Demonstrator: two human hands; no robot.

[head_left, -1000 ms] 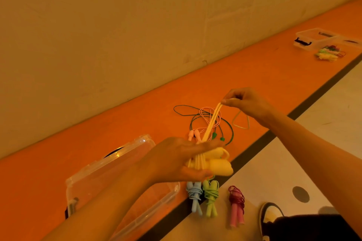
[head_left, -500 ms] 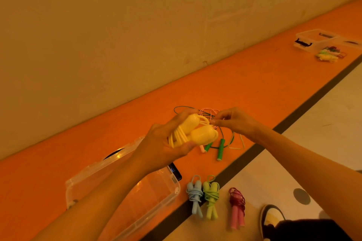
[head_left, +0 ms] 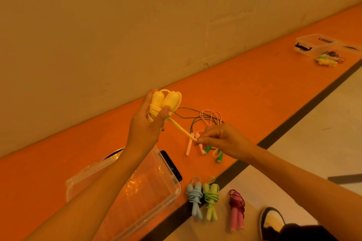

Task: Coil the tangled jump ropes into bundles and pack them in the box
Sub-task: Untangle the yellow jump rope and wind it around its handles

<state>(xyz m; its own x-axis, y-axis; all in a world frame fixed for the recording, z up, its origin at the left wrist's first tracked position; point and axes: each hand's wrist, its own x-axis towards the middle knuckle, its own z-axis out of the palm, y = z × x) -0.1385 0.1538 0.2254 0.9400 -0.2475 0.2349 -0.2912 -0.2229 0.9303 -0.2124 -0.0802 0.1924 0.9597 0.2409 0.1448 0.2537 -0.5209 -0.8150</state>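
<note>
Gripping yellow jump rope point(head_left: 166, 102), box point(head_left: 176, 189) rim nearby

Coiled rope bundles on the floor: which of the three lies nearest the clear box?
The blue bundle, leftmost in the row; the green bundle and the pink-handled bundle lie farther right.

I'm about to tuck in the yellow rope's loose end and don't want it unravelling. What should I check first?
1. Left hand grips the yellow rope by both handles together: ok.
2. Right hand pinches the loose end, pulled taut: ok.
3. Loose end tucked in: not ok.
4. Clear box open to receive the bundle: ok.
5. Pink and green ropes coiled: not ok, lying tangled.
</note>
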